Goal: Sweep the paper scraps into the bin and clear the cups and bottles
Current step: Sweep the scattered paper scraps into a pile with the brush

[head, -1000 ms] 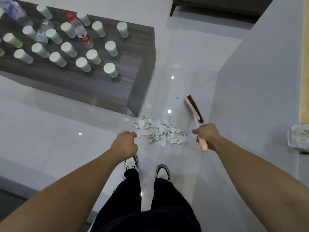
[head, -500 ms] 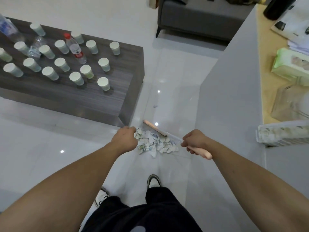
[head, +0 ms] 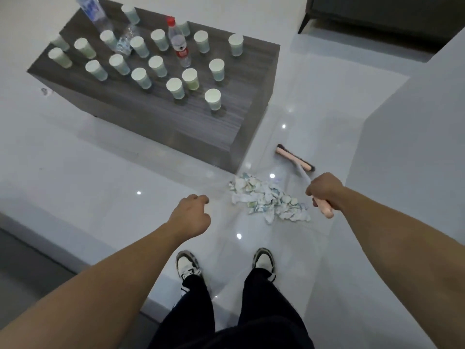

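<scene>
Right hand at about 3 o'clock of the scene's middle, fingers curled tight round the pink handle of the broom; handle end poking out below the fist, thin shaft running up toward 11 o'clock to the pink brush head with dark bristles, resting on the glossy white floor. Left hand near centre, held in the air over the floor, fingers loosely curled inward with nothing in them.

Paper scraps gathered in one crumpled white-and-green pile on the floor between the two hands, just at 7 o'clock of the brush head and close to the near corner of the worktop. Pile directly at 12 o'clock of the two sneakers.

Low dark wood-grain worktop toward 11 o'clock, carrying many upright paper cups spread across its top, nearest one at the near right edge. Among the cups, red-capped bottle standing toward the far side; clear bottle with a blue label at the far left corner, and a crumpled clear bottle just beside it.

Dark sofa base at 1 o'clock, grey wall along the right. Bin not visible.
</scene>
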The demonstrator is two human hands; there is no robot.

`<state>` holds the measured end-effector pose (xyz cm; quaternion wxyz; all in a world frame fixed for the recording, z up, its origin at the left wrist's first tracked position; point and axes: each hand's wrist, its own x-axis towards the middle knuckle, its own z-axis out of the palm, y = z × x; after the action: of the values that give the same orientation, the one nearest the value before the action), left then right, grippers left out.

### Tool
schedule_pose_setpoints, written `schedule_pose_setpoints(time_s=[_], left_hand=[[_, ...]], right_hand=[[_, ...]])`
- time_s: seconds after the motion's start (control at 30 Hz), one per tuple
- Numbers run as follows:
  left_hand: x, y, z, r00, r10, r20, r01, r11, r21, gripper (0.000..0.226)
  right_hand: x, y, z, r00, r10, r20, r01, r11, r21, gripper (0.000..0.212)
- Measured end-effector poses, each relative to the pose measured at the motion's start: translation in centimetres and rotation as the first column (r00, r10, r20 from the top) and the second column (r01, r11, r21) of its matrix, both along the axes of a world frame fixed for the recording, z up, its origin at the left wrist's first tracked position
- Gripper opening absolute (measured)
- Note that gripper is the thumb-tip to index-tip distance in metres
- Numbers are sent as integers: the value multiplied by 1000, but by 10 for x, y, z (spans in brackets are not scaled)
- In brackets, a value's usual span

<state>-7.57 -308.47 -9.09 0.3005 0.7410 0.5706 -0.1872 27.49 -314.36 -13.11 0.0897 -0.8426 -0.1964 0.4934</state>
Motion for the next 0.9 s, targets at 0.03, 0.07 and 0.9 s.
schedule_pose_setpoints(time_s=[0.03, 0.07, 0.9], left_hand=[[-2, -6, -2, 1000, 25, 4, -24, 1000, -15, 53], [-2, -11, -3, 999, 47, 12, -47, 998, -29, 53], [-233, 75, 36, 962, 131, 239, -149, 987, 59, 49]], right_hand=[[-5, -7, 7, 1000, 19, -7, -19, 1000, -22, 6], [-8, -15, 15, 1000, 16, -13, -16, 1000, -26, 6], [-341, 39, 166, 876, 474, -86, -479, 877, -43, 17]])
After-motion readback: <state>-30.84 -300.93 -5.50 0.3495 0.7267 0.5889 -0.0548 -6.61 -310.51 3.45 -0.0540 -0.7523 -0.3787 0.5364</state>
